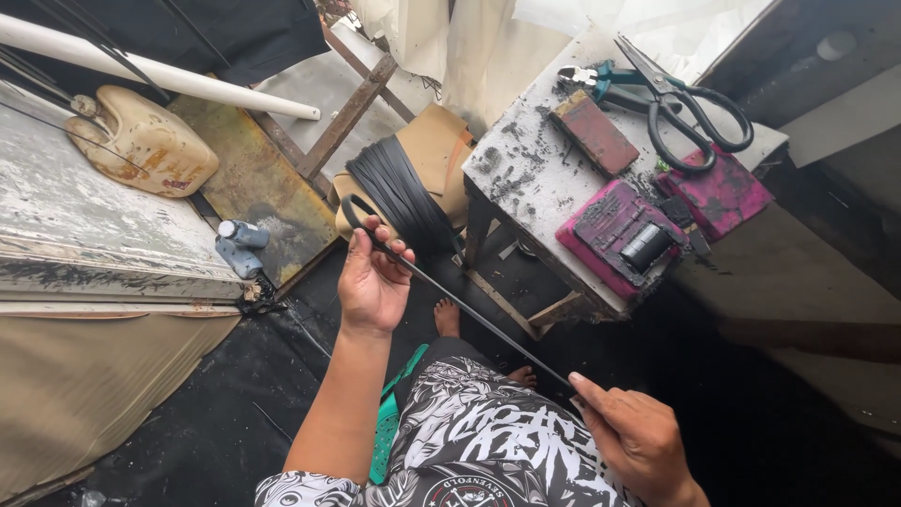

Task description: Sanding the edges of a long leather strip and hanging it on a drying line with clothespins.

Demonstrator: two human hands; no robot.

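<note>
Open gap between hands; small table (526,178) close right, strip bundle (404,192) ahead

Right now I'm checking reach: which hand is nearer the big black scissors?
Right. The right hand sits below the scissors, near the small table; the left hand is farther left, holding the black strip.

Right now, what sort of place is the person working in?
Probably a small, makeshift craft workshop: a stained work table carrying scissors and pliers, a bundle of black strips, and grimy dark flooring.
</note>
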